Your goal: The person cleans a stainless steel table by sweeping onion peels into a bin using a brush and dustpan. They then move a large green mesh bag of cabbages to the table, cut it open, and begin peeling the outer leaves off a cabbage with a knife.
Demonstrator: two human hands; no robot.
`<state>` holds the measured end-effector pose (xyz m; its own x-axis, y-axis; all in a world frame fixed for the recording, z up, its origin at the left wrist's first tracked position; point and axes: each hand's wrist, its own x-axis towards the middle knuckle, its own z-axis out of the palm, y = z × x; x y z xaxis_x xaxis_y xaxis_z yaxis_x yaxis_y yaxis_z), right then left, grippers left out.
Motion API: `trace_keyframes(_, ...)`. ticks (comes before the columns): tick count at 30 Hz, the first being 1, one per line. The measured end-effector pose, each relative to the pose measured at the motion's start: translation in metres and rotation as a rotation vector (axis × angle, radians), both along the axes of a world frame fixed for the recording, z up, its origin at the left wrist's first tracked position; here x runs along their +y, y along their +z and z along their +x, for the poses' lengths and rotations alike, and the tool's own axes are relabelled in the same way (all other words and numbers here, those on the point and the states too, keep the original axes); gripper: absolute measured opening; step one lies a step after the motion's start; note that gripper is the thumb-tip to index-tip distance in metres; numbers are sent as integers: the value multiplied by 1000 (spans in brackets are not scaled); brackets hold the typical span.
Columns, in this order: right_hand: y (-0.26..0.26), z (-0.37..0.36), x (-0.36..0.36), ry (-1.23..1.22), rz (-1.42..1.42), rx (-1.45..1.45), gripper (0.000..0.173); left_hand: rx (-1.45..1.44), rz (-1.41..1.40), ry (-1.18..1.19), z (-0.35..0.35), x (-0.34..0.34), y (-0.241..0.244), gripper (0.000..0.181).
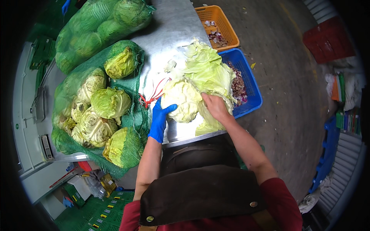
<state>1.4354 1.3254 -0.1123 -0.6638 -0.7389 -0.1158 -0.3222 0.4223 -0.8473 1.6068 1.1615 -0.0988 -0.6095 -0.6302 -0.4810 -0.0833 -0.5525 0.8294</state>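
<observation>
A pale, peeled cabbage head (182, 101) sits on the metal tabletop in front of me. My left hand (160, 118), in a blue glove, grips its left side with the thumb over the front. On the other side, my bare right hand (215, 106) is curled on a loose cabbage leaf (208, 119) beside the head; its fingertips are partly hidden. Stripped green leaves (206, 68) lie heaped beyond that hand, along the table's right edge. Red string (154, 96) lies left of the head, by the mouth of an opened green net sack (127, 83).
Several untrimmed cabbages (96, 127) lie in the opened sack at left. A full net sack of cabbages (98, 31) lies behind it. Against the table's right edge stand a blue crate (254, 89) and an orange crate (231, 31), both with peelings inside. A blue-gloved hand (66, 7) shows at top left.
</observation>
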Motion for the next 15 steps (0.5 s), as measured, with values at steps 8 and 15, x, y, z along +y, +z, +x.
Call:
trace_keyframes(8, 53, -55, 1, -167, 373, -803, 55, 210, -107, -169, 12, 7, 14, 99)
trace_keyframes(15, 135, -29, -23, 186, -151, 212, 40, 201, -139, -291, 1, -2, 36, 105)
